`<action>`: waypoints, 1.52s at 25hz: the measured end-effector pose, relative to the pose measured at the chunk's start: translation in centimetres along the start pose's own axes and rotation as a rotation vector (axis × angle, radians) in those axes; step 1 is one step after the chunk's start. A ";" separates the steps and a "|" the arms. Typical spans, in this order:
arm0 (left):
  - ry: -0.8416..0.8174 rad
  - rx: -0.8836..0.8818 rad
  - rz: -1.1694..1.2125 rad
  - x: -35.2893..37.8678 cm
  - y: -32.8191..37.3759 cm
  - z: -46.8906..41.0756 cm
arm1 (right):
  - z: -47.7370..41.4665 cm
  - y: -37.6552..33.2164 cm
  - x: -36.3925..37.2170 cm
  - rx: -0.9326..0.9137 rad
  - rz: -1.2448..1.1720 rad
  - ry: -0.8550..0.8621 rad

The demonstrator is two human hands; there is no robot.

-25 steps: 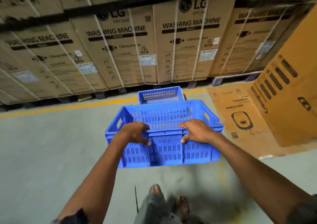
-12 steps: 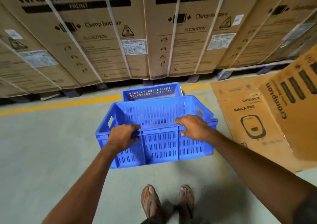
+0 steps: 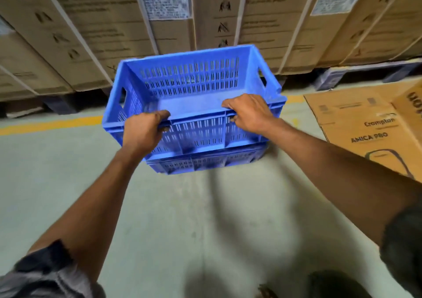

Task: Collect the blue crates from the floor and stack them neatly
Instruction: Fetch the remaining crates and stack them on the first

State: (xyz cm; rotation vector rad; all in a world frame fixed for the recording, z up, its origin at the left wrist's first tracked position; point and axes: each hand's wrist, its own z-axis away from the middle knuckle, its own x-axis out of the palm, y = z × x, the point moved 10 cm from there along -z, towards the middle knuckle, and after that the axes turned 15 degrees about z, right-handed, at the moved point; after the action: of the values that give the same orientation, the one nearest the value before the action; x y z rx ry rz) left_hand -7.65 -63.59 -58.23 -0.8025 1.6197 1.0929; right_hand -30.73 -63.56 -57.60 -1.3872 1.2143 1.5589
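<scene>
The left hand and right hand grasp the near rim of a blue crate with slotted walls and handle holes, directly over a second crate.

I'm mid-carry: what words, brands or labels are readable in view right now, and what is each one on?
"Crompton": on the flat carton lying on the floor at right.
"AMICA PRO": on the same carton, below the brand.
On the upright carton at the right edge: letters cut off, not readable.
The white labels and print on the tall cartons: too blurred to read.
On the blue crate: no text seen.
</scene>
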 end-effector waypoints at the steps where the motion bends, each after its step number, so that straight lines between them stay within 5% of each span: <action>1: 0.019 0.012 -0.014 1.5 -0.4 0.1 | 0.0 -0.4 1.8 -0.003 0.021 0.011; 9: 0.169 0.128 -0.086 5.7 -0.6 2.8 | 2.3 -0.2 7.6 0.038 -0.050 0.103; 15: 0.104 0.087 -0.017 5.0 0.5 3.5 | 3.8 -0.7 7.4 0.087 -0.103 0.001; 38: 0.047 0.095 -0.065 7.1 -1.2 0.9 | 3.8 -1.0 8.4 0.152 0.028 0.164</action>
State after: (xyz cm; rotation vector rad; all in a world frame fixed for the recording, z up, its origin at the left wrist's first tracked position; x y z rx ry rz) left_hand -8.33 -63.19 -65.42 -0.8170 1.6608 0.9506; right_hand -32.44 -60.33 -66.11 -1.4248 1.4254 1.3615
